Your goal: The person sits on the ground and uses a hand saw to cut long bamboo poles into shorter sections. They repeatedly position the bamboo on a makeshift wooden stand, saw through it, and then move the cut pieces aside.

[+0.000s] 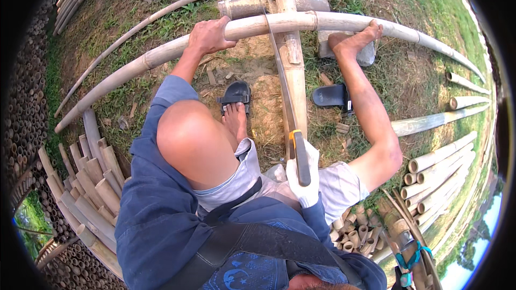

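A long bamboo pole (177, 48) lies crosswise in front of me, over an upright-pointing bamboo support (293, 86). My left hand (208, 36) is bare and wraps round the pole, left of the support. In my right hand (305, 174), gloved in white, is the black and yellow handle of a handsaw (285, 88). Its long blade points away from me, and the far end meets the pole just left of the support. My bare right foot (357, 38) presses on the pole farther right.
A thick bamboo crosspiece (242, 7) lies behind the pole, and a stone block (365, 55) sits under my foot. One black sandal (329, 95) lies loose. Cut bamboo lengths (97, 182) are piled at left, with more bamboo pieces (441, 166) at right.
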{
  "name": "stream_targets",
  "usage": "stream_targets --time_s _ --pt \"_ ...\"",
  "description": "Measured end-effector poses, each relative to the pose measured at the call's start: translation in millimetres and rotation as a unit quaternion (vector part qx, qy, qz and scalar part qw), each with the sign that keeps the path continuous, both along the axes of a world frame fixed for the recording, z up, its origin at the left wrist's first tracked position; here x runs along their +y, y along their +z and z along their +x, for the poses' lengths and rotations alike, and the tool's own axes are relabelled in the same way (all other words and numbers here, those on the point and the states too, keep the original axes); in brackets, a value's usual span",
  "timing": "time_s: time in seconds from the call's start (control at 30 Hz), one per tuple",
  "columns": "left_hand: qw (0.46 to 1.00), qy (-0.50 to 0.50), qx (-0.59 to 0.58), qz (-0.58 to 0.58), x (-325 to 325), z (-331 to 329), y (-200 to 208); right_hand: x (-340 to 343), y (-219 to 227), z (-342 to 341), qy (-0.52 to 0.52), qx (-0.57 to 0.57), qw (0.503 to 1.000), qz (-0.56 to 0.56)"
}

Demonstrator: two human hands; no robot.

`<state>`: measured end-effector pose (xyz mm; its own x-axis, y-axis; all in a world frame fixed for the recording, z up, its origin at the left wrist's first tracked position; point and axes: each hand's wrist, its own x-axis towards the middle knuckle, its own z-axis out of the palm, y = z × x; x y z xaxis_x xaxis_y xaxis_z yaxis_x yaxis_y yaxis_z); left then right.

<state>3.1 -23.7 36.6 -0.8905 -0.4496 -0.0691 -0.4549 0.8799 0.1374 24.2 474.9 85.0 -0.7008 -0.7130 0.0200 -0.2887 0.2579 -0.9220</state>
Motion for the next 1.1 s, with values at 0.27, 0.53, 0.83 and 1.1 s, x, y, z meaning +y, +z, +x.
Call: stream_targets --time_s 0.27,0.53,0.83,1.1 --pt "0.999 -0.009 0.026 -0.02 3.8 -18.0 -10.0 -201.1 -53.0 -126.3 -0.008 0.01 0.993 -0.114" --pt "0.998 -0.042 0.037 0.007 8.7 -37.2 -12.8 -10.7 -4.7 -9.6 -0.019 0.035 0.999 0.033" --pt "0.998 -0.017 0.055 0.006 6.5 -21.4 -6.2 -205.0 -56.7 -136.4 0.004 0.031 0.991 -0.13" --pt "1.0 -0.001 -0.001 0.006 -4.7 -1.4 -6.7 -32.0 -27.0 -14.8 -0.002 0.027 0.999 -0.018"
